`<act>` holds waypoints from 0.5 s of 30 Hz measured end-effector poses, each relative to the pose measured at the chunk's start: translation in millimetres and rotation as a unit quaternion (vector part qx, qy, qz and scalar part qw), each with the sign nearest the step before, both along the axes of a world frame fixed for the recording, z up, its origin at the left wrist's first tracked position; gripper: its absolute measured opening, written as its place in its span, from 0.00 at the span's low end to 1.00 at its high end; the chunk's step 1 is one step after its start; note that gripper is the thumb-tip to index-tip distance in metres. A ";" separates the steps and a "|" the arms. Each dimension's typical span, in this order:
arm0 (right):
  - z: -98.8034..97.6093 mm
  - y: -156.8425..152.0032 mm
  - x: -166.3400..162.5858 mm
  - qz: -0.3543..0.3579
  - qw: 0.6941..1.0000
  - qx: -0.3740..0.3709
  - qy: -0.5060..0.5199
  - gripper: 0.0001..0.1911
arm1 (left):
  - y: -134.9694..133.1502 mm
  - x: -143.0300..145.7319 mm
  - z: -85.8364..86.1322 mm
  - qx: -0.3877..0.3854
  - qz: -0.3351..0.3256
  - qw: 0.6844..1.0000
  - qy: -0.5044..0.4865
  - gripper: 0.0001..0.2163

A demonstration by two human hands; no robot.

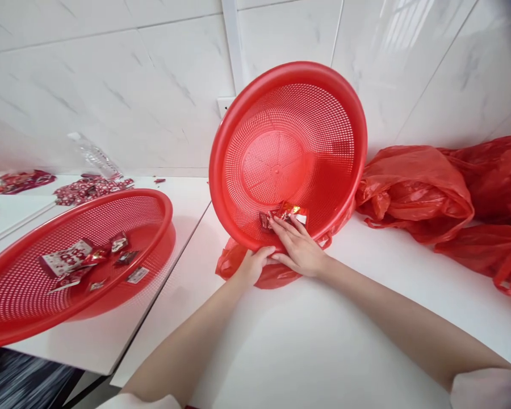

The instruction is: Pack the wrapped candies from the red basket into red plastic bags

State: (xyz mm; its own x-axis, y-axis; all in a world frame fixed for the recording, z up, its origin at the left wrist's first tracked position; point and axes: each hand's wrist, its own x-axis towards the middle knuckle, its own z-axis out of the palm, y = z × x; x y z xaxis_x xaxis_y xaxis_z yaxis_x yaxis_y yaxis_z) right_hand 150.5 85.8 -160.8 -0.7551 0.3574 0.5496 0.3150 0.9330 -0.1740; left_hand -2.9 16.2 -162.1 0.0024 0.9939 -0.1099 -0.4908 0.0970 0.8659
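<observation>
A red plastic mesh basket (287,74) is tilted up on its side, its mouth facing me. My left hand (254,266) grips its lower rim, with the thumb on the edge and the other fingers mostly hidden. My right hand (301,250) reaches over the same rim, fingers stretched out and touching some small wrapped snack packets (296,211) that lie low inside. Part of those packets is covered by the fingers. Beneath the basket and my hands, a red plastic bag (276,277) lies crumpled on the white table (315,341).
At the left stands another red mesh basket (162,207) holding several packets (70,258). Behind it are a clear plastic bottle (93,156) and a pile of red patterned packets (91,187). Several red plastic bags (417,187) lie at the right. A tiled wall (174,85) closes off the back.
</observation>
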 end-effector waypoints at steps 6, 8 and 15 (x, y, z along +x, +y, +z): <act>-3.4 5.0 3.6 0.001 0.998 -0.027 0.059 0.36 | 1.5 -3.2 3.7 0.005 0.003 1.000 0.001 0.20; -4.3 6.3 4.2 0.002 0.997 -0.033 0.066 0.31 | 2.7 -5.6 6.8 -0.003 0.019 1.000 0.010 0.19; -3.9 1.9 1.5 0.024 0.996 -0.044 0.069 0.19 | 4.8 -16.7 13.2 0.010 -0.002 1.000 0.029 0.18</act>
State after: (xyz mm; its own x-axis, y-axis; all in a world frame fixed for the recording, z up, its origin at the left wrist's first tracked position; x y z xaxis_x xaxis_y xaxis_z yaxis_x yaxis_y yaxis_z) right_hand 152.0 87.7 -164.6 -0.6918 0.3751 0.6170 0.2386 0.9252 -0.2950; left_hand -19.5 21.0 -148.9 -0.0002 0.9960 -0.0894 -0.4389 0.0802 0.8949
